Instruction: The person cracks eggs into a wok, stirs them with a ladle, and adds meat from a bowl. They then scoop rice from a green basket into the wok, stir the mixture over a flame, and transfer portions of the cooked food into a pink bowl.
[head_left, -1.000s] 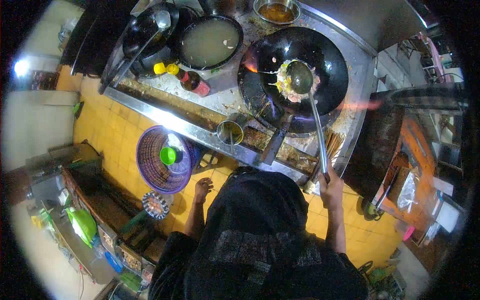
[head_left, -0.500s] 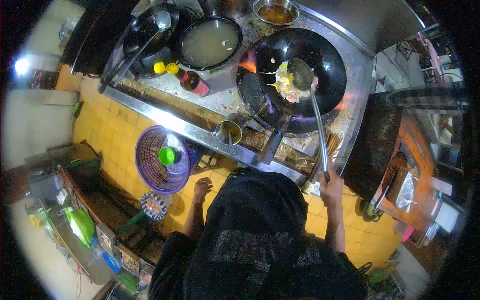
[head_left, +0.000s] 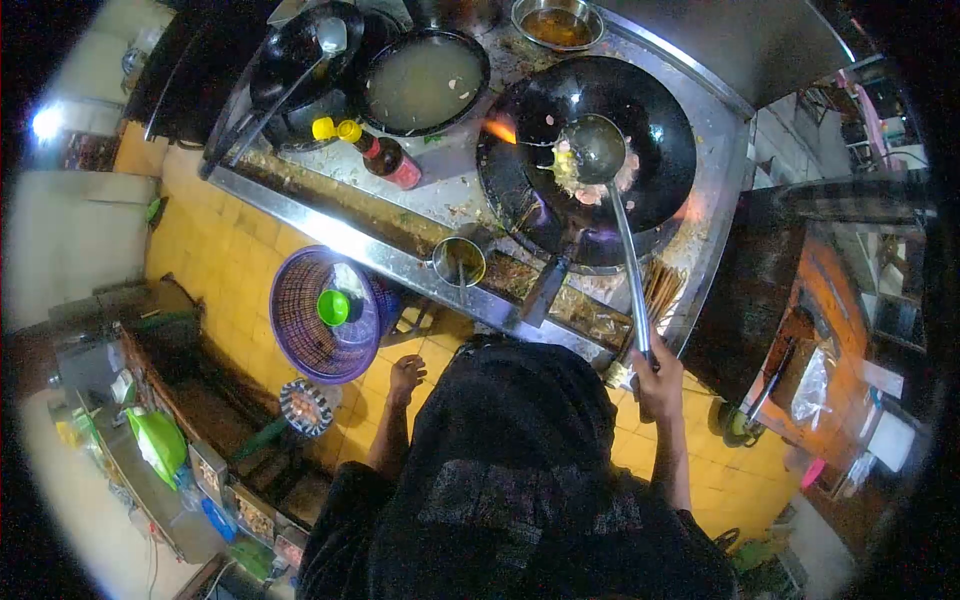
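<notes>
My right hand (head_left: 658, 382) is wrapped round the handle end of a long metal ladle (head_left: 628, 235). The ladle's round bowl rests over pale, yellowish food pieces (head_left: 588, 192) in a large black wok (head_left: 665, 130), hiding part of them. Flame (head_left: 501, 130) shows at the wok's left edge, and its handle (head_left: 546, 292) points towards me. Away from the stove, my left hand (head_left: 407, 376) hangs over the yellow floor, its fingers loosely bent and apart, with nothing in it. A purple basket (head_left: 284, 325) stands just beyond that hand.
Left of the wok are a pan of cloudy liquid (head_left: 425, 85), yellow-capped bottles (head_left: 398, 168) and another black wok (head_left: 285, 75) with a ladle. A metal cup (head_left: 459, 262) sits on the stove's front ledge. Behind the wok stands a bowl of brown liquid (head_left: 557, 28).
The ladle's bowl has shifted slightly left and turned, now covering more of the food. My right hand has moved slightly down with the handle. My left hand stays in nearly the same place.
</notes>
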